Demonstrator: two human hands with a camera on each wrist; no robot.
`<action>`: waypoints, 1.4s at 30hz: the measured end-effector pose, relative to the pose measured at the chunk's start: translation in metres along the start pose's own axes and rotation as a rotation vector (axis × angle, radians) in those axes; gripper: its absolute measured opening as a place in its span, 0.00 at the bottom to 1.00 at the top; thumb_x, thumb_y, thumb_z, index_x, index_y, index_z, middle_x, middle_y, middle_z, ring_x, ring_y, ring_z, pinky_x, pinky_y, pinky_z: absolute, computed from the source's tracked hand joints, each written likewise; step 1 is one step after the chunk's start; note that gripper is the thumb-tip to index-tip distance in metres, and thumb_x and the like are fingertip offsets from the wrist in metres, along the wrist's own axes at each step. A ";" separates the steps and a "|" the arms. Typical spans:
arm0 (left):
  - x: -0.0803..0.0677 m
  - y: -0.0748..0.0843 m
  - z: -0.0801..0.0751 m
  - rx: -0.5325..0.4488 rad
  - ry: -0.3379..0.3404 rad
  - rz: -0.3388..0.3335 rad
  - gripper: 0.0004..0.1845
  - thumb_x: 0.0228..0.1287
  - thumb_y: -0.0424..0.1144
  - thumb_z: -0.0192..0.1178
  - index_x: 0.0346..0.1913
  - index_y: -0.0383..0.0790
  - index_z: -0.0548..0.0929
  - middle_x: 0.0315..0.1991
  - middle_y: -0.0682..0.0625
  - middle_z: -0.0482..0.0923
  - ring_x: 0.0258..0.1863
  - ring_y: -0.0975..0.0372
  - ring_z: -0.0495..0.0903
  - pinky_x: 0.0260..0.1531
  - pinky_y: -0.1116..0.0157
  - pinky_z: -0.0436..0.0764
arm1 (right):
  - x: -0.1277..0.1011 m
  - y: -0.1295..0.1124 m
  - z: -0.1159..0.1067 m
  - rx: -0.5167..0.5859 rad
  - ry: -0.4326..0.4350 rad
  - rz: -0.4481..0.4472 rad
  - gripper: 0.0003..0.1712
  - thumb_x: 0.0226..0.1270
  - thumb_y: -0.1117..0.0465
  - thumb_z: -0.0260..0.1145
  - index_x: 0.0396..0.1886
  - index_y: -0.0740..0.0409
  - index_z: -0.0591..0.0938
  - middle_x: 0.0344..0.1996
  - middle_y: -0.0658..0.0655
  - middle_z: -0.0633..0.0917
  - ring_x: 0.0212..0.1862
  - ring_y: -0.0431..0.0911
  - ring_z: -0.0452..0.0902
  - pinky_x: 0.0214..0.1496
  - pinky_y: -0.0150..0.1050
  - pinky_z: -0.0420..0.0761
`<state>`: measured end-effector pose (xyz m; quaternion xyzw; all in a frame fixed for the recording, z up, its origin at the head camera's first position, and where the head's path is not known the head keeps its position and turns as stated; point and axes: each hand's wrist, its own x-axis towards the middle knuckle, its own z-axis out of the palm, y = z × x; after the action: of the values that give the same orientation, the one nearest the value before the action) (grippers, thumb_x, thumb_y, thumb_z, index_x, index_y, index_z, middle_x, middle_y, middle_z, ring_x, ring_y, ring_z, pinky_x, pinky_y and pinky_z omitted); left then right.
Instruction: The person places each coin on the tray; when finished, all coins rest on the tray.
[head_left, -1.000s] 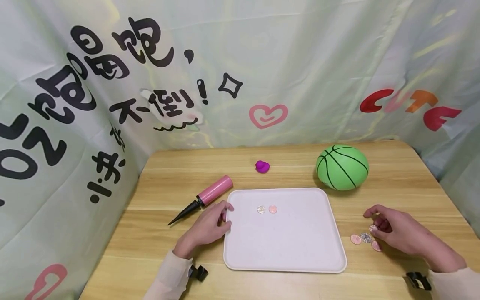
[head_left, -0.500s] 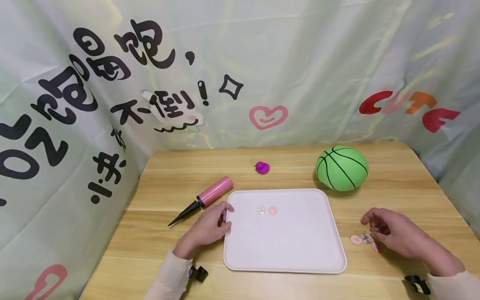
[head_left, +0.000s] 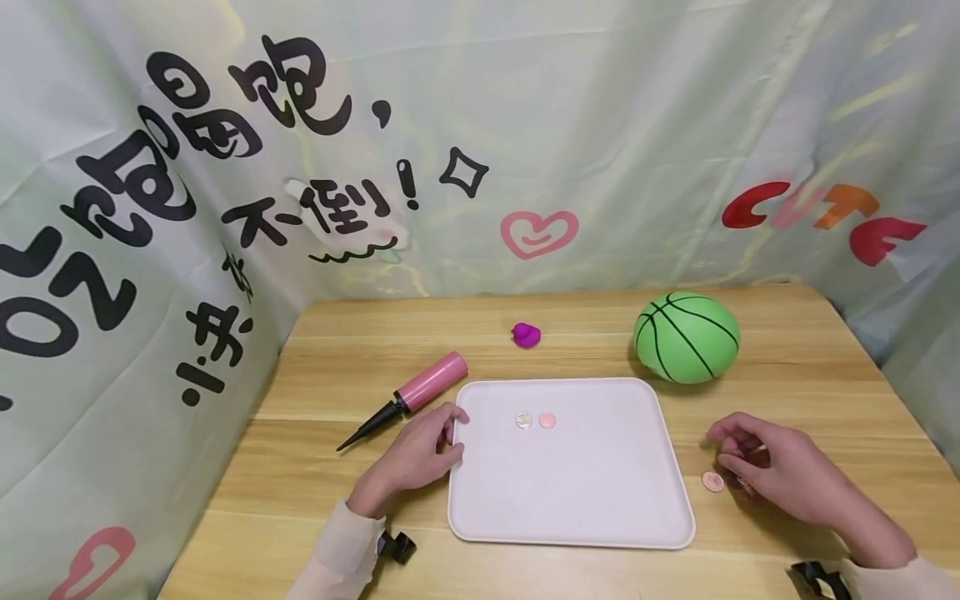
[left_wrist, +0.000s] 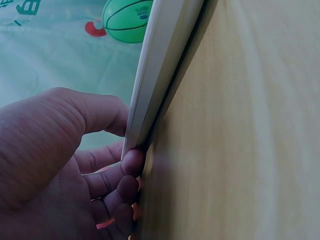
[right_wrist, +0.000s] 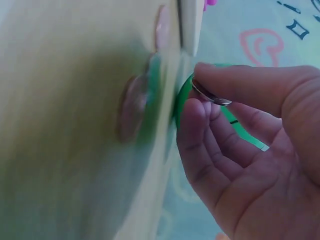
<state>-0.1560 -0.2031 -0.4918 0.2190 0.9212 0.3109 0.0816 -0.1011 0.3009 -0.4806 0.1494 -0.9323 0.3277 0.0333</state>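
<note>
My left hand (head_left: 416, 450) grips the left rim of a white tray (head_left: 570, 500), thumb over the edge and fingertips against its side in the left wrist view. Two coins lie in the tray: a pale gold one (head_left: 523, 420) and a pinkish one (head_left: 547, 421). Beyond the tray's right side, my right hand (head_left: 783, 471) is close over the table. In the right wrist view its thumb and fingers pinch a silvery coin (right_wrist: 212, 95). A pinkish coin (head_left: 713, 482) lies on the wood beside that hand; other loose coins there are mostly hidden beneath the fingers.
A pink hand pump (head_left: 431, 382) with a black nozzle lies left of the tray. Behind the tray sit a small purple rubber duck (head_left: 526, 335) and a green ball (head_left: 686, 337) with black lines. A printed curtain (head_left: 615, 150) borders the wooden table (head_left: 360, 333).
My right hand has shifted slightly left over the loose coins, covering more of them; the coin it held at first is now less visible from the head. My left hand stays on the tray rim.
</note>
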 end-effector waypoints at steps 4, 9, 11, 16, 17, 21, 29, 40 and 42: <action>0.000 0.000 0.000 0.009 0.009 0.000 0.18 0.70 0.33 0.68 0.60 0.41 0.81 0.35 0.54 0.75 0.33 0.66 0.71 0.36 0.70 0.72 | 0.007 -0.011 0.001 0.006 0.040 -0.037 0.17 0.61 0.77 0.78 0.45 0.55 0.87 0.33 0.42 0.84 0.36 0.26 0.77 0.34 0.30 0.85; 0.000 0.000 0.000 0.003 0.003 -0.011 0.18 0.70 0.33 0.68 0.60 0.41 0.81 0.35 0.54 0.75 0.33 0.65 0.71 0.36 0.69 0.72 | 0.019 -0.028 0.003 0.055 0.020 -0.070 0.17 0.63 0.76 0.78 0.46 0.55 0.86 0.34 0.42 0.85 0.37 0.27 0.78 0.36 0.31 0.86; 0.000 0.000 0.000 0.002 0.000 -0.012 0.18 0.70 0.33 0.68 0.60 0.41 0.81 0.35 0.54 0.75 0.33 0.65 0.71 0.36 0.69 0.71 | 0.025 -0.034 0.004 0.081 0.008 -0.081 0.16 0.65 0.75 0.77 0.47 0.54 0.86 0.34 0.43 0.85 0.37 0.28 0.78 0.36 0.32 0.86; 0.000 0.000 0.000 0.011 0.010 -0.014 0.18 0.70 0.33 0.68 0.60 0.42 0.81 0.35 0.54 0.74 0.34 0.65 0.71 0.36 0.69 0.71 | 0.039 -0.048 0.012 0.192 -0.021 -0.149 0.16 0.67 0.76 0.75 0.47 0.56 0.86 0.35 0.48 0.87 0.39 0.31 0.80 0.38 0.33 0.86; 0.000 0.000 0.000 0.014 0.012 -0.011 0.18 0.70 0.33 0.68 0.60 0.41 0.81 0.35 0.54 0.74 0.34 0.64 0.71 0.36 0.69 0.71 | 0.042 -0.049 0.014 0.212 -0.029 -0.168 0.15 0.67 0.77 0.75 0.47 0.56 0.86 0.35 0.49 0.87 0.39 0.32 0.80 0.38 0.33 0.86; -0.001 0.000 0.000 0.016 -0.003 -0.007 0.18 0.71 0.33 0.68 0.60 0.41 0.81 0.35 0.53 0.74 0.34 0.65 0.71 0.36 0.69 0.71 | 0.051 -0.055 0.019 0.266 -0.071 -0.177 0.13 0.68 0.75 0.74 0.47 0.57 0.86 0.36 0.50 0.87 0.39 0.33 0.81 0.38 0.33 0.86; -0.003 0.001 0.000 0.023 -0.003 -0.023 0.18 0.72 0.34 0.67 0.61 0.42 0.80 0.36 0.55 0.74 0.34 0.65 0.71 0.37 0.69 0.72 | 0.077 -0.057 0.024 0.315 -0.139 -0.138 0.09 0.71 0.68 0.76 0.48 0.60 0.86 0.36 0.47 0.88 0.40 0.35 0.84 0.40 0.34 0.86; -0.002 -0.002 0.002 0.035 0.005 0.004 0.18 0.71 0.34 0.67 0.61 0.42 0.81 0.36 0.55 0.74 0.35 0.65 0.71 0.38 0.68 0.71 | 0.115 -0.070 0.044 0.301 -0.299 -0.149 0.11 0.69 0.73 0.74 0.49 0.61 0.86 0.37 0.50 0.88 0.41 0.38 0.82 0.44 0.33 0.85; -0.002 -0.002 0.002 0.031 0.004 0.007 0.17 0.71 0.34 0.67 0.60 0.41 0.81 0.36 0.54 0.74 0.35 0.65 0.71 0.38 0.68 0.71 | 0.121 -0.073 0.049 0.286 -0.323 -0.153 0.12 0.69 0.73 0.73 0.49 0.61 0.86 0.38 0.51 0.88 0.42 0.39 0.82 0.45 0.34 0.85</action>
<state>-0.1545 -0.2040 -0.4945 0.2230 0.9253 0.2973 0.0749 -0.1922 0.1851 -0.4554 0.2736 -0.8554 0.4249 -0.1132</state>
